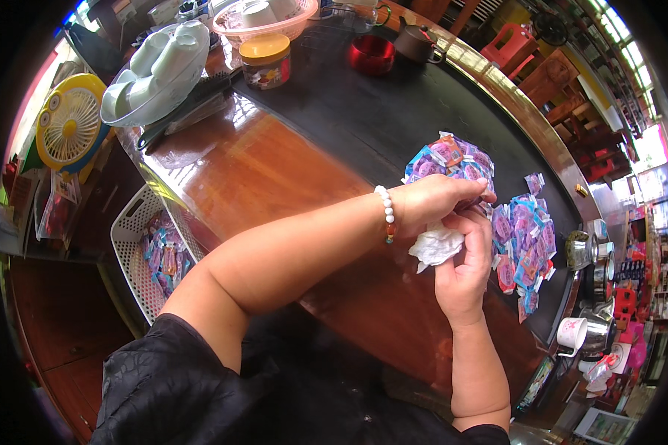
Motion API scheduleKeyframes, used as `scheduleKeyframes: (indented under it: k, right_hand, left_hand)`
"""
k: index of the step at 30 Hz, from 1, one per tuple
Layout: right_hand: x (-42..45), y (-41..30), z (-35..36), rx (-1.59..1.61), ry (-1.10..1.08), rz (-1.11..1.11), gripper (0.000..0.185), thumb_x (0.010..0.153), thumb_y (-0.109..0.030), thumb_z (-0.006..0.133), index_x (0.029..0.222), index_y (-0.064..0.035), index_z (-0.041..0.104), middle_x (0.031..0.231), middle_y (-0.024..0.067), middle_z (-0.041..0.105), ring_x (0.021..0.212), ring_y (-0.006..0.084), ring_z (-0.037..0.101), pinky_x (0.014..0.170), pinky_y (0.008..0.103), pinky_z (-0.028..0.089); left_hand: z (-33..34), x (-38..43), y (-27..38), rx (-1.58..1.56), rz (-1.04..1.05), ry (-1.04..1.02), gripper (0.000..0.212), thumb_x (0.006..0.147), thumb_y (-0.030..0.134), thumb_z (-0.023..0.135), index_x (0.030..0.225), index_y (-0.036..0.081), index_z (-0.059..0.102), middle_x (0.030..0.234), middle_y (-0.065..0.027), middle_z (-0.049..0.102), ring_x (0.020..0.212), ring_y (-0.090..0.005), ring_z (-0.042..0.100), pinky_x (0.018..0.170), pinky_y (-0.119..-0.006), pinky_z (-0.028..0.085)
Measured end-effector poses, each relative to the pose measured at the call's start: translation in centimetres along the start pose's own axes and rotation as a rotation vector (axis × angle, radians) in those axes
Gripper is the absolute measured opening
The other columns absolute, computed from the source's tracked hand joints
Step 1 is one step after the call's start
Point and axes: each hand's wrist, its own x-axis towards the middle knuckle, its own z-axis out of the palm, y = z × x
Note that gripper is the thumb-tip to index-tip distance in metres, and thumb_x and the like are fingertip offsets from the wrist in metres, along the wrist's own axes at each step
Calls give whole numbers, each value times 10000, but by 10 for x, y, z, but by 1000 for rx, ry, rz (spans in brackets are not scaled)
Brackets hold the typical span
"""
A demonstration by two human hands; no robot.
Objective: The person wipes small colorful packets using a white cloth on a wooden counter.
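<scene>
My left hand point(434, 200), with a beaded bracelet at its wrist, reaches across to the near edge of a heap of small purple, blue and orange plastic packets point(451, 156). Below and against it, my right hand point(470, 261) has a crumpled white tissue point(437, 246) between its thumb and fingers. The fingertips of both hands meet, and what lies between them is mostly hidden. A second heap of similar packets point(526, 236) lies to the right, and a single packet point(534, 182) sits above that heap on the dark table inlay.
A white perforated basket point(128, 245) of similar packets stands at left. Beyond are a bowl of white cups point(108, 105), a yellow-lidded jar point(265, 64), a red bowl point(372, 55) and a dark teapot point(414, 44). A glass jar point(581, 250) and a white mug point(571, 334) stand at right.
</scene>
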Motion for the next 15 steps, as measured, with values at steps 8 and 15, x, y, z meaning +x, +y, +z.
scheduleKeyframes:
  k: [8,15]
  right_hand:
    - [-1,0,0,6,-25,1,247,780,29,618,1023,-12,612,1078,155,568,1080,348,549,963,423,446]
    - [0,-2,3,-32,-17,-5,256,755,45,631,1001,-19,608,1053,152,560,1063,356,545,948,433,450]
  left_hand:
    - [-1,2,-3,0,50,-4,383,1024,344,531,1233,41,637,1036,-45,643,895,-95,604,799,-269,515]
    - [0,0,-2,38,67,11,368,1020,328,538,1225,40,639,1036,-49,644,901,-102,609,812,-274,519]
